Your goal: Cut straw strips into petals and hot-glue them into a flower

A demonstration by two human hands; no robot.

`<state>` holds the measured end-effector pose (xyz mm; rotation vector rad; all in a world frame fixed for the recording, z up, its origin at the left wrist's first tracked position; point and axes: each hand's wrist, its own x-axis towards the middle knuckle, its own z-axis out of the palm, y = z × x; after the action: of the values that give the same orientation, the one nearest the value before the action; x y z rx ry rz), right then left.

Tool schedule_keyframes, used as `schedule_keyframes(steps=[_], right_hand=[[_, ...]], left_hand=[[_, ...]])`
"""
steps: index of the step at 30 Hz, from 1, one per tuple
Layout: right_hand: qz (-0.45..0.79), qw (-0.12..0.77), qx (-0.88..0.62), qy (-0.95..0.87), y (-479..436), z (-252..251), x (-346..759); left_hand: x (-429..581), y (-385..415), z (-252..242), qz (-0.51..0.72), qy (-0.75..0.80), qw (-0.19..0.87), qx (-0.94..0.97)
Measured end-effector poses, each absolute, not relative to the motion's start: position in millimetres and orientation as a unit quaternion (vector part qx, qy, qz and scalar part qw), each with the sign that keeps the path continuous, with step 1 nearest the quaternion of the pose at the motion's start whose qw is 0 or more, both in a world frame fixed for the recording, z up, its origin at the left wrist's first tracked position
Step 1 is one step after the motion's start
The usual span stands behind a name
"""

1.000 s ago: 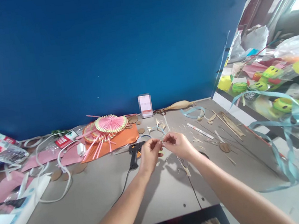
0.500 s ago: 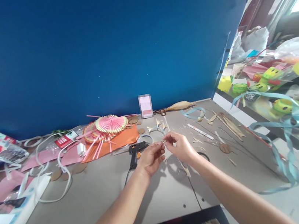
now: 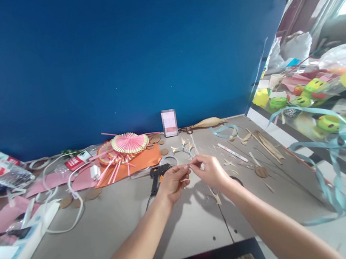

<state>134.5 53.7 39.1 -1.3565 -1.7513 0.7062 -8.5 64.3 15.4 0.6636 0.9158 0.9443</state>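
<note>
My left hand point(image 3: 176, 182) and my right hand point(image 3: 210, 170) meet fingertip to fingertip above the middle of the table. Both are pinched closed. Whatever sits between the fingertips is too small to make out. Just left of my left hand lies a black glue gun point(image 3: 156, 178), partly covered by that hand. Beyond the fingers is a light-blue ring with pale petal-like pieces point(image 3: 187, 145). A dark round ring point(image 3: 236, 179) shows partly behind my right wrist. Dried husk scraps point(image 3: 215, 196) lie beneath my right hand, and a white marker pen point(image 3: 232, 152) rests to its right.
Pink paper fans point(image 3: 130, 143) lie on orange paper point(image 3: 146, 159) at the back left. A white power strip point(image 3: 25, 249) with a looping cable stands front left, near plastic bottles point(image 3: 1, 166). Blue ribbon point(image 3: 332, 184) hangs at the right edge. A blue wall point(image 3: 149, 55) closes the back.
My right hand's fingers have turned slightly and drawn closer to my left fingertips. The left hand stays nearly in place. The tabletop things have not visibly moved.
</note>
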Motion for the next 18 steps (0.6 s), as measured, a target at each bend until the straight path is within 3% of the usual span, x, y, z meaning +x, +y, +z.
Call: schedule_keyframes(steps=[10,18], right_hand=[[0.344,0.407,-0.569,-0.627,65,23,135],[0.371,0.409,-0.577,-0.601,70,21,140]], left_hand=[[-7,63,18,0.441,0.457,0.687,0.354],[-12,63,22,0.409,0.450,0.735,0.301]])
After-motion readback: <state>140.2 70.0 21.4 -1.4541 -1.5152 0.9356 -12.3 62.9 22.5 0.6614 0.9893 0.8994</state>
